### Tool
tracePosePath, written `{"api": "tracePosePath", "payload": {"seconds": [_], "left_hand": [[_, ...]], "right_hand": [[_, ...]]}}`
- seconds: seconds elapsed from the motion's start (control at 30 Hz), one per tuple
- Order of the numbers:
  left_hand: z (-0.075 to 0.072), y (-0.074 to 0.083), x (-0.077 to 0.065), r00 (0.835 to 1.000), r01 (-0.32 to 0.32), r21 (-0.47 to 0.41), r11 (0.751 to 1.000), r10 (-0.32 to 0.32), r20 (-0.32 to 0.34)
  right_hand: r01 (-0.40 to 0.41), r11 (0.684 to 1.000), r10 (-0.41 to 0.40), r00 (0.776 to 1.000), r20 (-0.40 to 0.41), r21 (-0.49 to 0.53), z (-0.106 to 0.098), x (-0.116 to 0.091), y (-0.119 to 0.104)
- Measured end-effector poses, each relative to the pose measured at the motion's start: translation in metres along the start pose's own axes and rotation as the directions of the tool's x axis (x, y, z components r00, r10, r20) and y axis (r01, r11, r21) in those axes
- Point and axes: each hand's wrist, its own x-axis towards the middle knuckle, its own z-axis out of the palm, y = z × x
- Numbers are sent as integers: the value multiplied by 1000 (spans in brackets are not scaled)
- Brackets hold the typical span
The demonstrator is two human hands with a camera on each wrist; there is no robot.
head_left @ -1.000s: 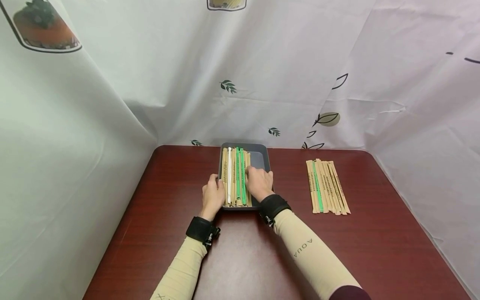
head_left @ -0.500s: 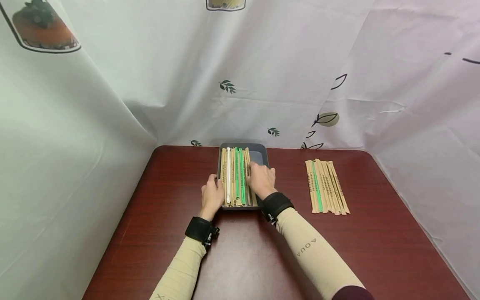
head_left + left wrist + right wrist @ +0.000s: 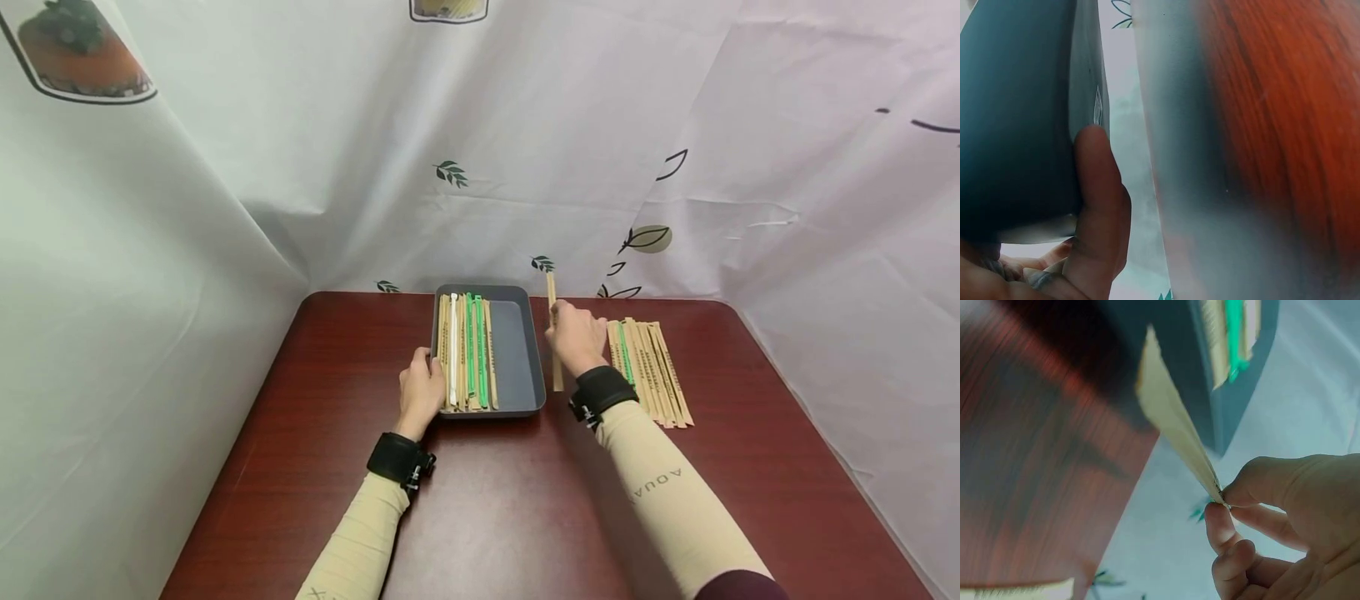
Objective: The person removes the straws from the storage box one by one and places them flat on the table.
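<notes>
My right hand pinches a brown paper-wrapped straw between thumb and fingertips, just right of the grey tray. The right wrist view shows this straw slanting away from the fingertips, apart from the tray. At the tray's left side, my left hand grips the wall near the front corner. One finger lies along the outer wall in the left wrist view. A row of wrapped straws, mostly brown with a white one and green ones, fills the tray's left half.
A second row of wrapped straws, brown with one green, lies on the dark red table to the right, partly behind my right hand. White printed cloth hangs behind and at both sides.
My right hand has lifted the straw out of the tray's right part and moved it right, past the rim. The left hand stays on the tray's side.
</notes>
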Motion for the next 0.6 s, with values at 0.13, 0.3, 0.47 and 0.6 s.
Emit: {"api": "tracePosePath", "payload": {"seconds": [0.13, 0.3, 0.47, 0.6], "left_hand": [[0, -1, 1, 1000, -3, 10, 1000, 3, 2], [1, -3, 3, 1000, -9, 8, 1000, 9, 2], [0, -3, 3, 1000, -8, -4, 1000, 8, 6], [-1, -3, 3, 1000, -6, -12, 1000, 6, 5]], "right_hand": [[-20, 1000, 21, 1000, 21, -16, -1, -1, 29], [-30, 996, 35, 998, 53, -86, 6, -4, 62], [-48, 988, 62, 994, 89, -147, 13, -7, 87], [-70, 981, 90, 990, 107, -182, 18, -11, 99]]}}
